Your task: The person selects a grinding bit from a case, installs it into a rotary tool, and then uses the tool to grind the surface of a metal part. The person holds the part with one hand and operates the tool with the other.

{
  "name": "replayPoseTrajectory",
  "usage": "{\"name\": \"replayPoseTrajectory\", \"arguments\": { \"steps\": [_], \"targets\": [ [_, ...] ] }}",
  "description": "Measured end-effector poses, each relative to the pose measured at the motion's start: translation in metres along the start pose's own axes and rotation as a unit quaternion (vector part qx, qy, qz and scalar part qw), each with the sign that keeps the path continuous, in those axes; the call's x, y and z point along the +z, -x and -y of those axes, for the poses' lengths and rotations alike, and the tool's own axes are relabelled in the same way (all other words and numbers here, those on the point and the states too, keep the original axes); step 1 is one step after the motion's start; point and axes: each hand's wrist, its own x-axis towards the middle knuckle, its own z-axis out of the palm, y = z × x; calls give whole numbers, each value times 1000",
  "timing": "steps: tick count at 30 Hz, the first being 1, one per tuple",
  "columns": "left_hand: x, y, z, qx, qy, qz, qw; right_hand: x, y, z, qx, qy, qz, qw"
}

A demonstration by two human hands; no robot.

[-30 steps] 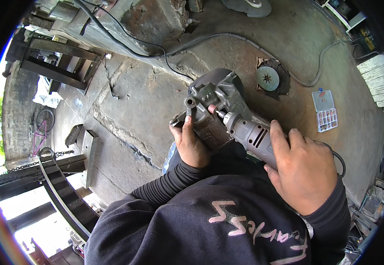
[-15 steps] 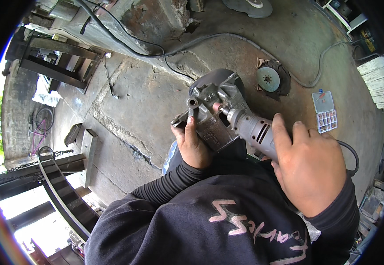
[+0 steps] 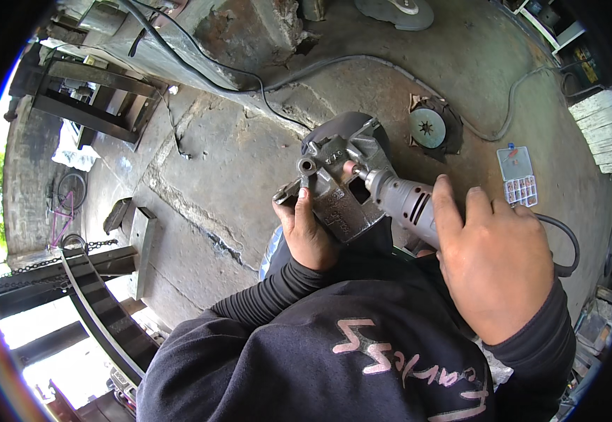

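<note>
From the wearer's head I look down on two bare hands at work in front of a dark sweatshirt (image 3: 249, 366). The left hand (image 3: 311, 238) is wrapped around the near left side of a grey metal casting (image 3: 344, 212), its thumb pressed up just below the round boss (image 3: 307, 166). That casting sits in the middle of the scene, held off the floor (image 3: 221, 169). The right hand (image 3: 499, 264) grasps a grey handheld grinder (image 3: 408, 204) from above, fingers over its body; the tool points far and left. Its pinkish tip (image 3: 350, 167) stands at the casting, beside a dark opening; I can't tell whether they touch. A cord (image 3: 570, 243) loops out to the right of that hand.

On the floor to the right, a clear compartment box (image 3: 515, 167) lies with its lid open. Farther off and left of it lies a pale round disc (image 3: 427, 125), and a long cable (image 3: 351, 56) snakes beyond. Away to the left stands a bicycle (image 3: 69, 200).
</note>
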Motion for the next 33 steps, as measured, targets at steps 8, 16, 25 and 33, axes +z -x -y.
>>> {"name": "replayPoseTrajectory", "arguments": {
  "steps": [8, 16, 25, 33],
  "targets": [
    [-2, 0, 1, -17, 34, 19, 999, -1, 1, 1, -5, -14, 23, 1000],
    [2, 2, -7, -35, 67, 57, 996, 13, 11, -7, -28, -55, -25, 998],
    [-29, -38, -1, 163, -350, -53, 921, 99, 37, -37, 54, -458, -76, 884],
    [-30, -96, -33, 131, -315, 173, 924, 150, 36, -25, -17, -408, -107, 907]
  ]
}}
